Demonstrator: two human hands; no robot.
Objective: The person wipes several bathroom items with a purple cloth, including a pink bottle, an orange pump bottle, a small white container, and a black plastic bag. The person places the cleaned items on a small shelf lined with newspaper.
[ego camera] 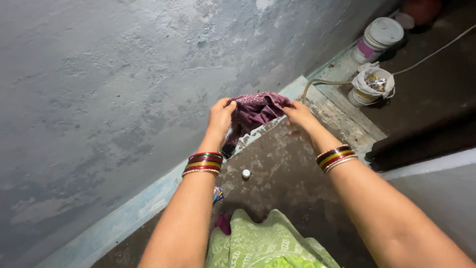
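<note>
A dark maroon patterned cloth (255,110) hangs bunched in the air between both my hands, above a dark wet floor. My left hand (220,115) grips its left edge, fingers curled over the fabric. My right hand (299,114) holds the right edge. Both wrists wear stacks of red, gold and green bangles. Below my arms lies green patterned fabric (267,245), apparently my own clothing.
A grey-blue plastered wall (114,94) rises on the left. A small white cap (246,173) lies on the floor. At the upper right stand a white lidded tub (378,38), a tub with a plastic bag (371,85), a hose (322,82) and a raised ledge (347,119).
</note>
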